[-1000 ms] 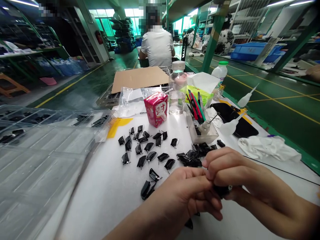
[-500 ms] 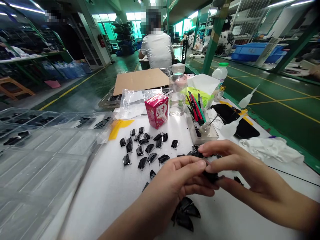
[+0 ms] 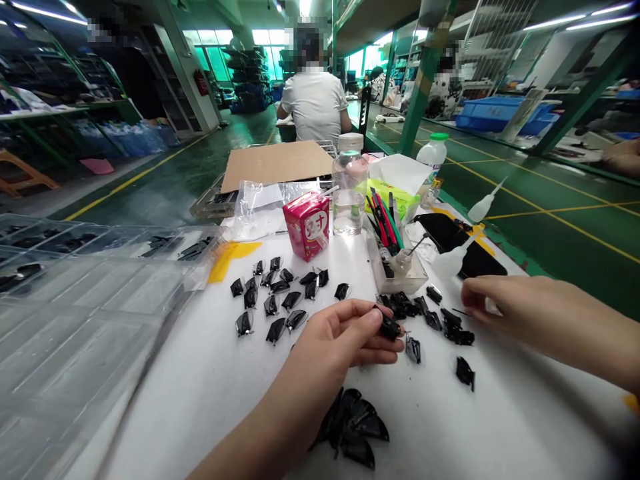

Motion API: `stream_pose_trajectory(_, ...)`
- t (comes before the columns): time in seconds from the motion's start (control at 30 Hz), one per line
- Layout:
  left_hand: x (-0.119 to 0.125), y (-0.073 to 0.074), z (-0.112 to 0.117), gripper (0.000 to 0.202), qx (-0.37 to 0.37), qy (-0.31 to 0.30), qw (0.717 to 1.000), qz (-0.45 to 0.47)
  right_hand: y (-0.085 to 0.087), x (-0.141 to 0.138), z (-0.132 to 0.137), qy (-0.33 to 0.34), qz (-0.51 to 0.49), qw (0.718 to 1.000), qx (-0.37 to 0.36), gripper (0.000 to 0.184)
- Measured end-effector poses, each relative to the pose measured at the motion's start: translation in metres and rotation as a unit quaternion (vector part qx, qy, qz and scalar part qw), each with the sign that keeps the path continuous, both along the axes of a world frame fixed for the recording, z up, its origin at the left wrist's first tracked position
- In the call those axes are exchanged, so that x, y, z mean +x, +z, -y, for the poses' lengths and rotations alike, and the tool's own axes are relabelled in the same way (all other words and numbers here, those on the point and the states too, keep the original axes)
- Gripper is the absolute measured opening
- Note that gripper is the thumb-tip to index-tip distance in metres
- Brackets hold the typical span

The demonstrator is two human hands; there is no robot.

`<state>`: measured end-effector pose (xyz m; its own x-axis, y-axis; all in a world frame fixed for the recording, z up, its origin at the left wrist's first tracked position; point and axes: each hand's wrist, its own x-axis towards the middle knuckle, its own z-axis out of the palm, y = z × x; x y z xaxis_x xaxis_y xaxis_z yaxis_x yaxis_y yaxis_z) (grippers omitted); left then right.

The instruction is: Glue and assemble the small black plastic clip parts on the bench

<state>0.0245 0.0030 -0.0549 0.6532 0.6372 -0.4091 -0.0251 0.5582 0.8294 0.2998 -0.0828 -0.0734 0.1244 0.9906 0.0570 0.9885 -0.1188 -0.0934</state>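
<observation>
Here we go, the left hand (image 3: pixel 340 330) is coming up off the white-topped bench (image 3: pixel 200 407), and its fingers (image 3: pixel 363 321) are pinching a small glossy black plastic piece (image 3: pixel 389 327) against the thumb. The piece is sitting just above the bench, right at the fingertips. Over on the right, the right hand (image 3: pixel 545 313) is reaching in with its fingers lightly curled and close together, apparently pinching nothing, just beside a loose cluster of black pieces (image 3: pixel 403 305). Neat rows of black pieces with clear film (image 3: pixel 273 293) are lying to the left, and a heap of larger black pieces (image 3: pixel 353 427) is sitting nearer the person (quite a lot of small parts on this bench!).

The step in hand looks like picking through these pieces one at a time, and my read is that the held piece calls for a close check or a careful grip from the free right hand. The fingers are hiding most of the held piece, so its shape and any film on it are hard to make out. The black cluster is blurring into one dark patch, and I cannot count its pieces. The right arm is running off the frame's right edge.
</observation>
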Motion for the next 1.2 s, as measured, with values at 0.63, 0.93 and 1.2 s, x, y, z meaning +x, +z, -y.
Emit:
stream_pose_trajectory(0.63,0.004,0.003,0.003,0.017,0.06,0.001,0.998,-0.017,0.037,-0.054,0.011,0.054,-0.406,0.912,-0.001,0.027)
stream_pose_trajectory(0.93,0.002,0.0,0.014,0.012,0.199,-0.041,0.978,-0.058,0.006,-0.091,0.009,0.237,-0.205,0.929,0.196,0.016)
stream_pose_trajectory(1.2,0.003,0.005,0.013,0.01,0.266,-0.062,0.957,-0.098,-0.001,-0.091,0.011,0.253,-0.144,0.927,0.236,0.018)
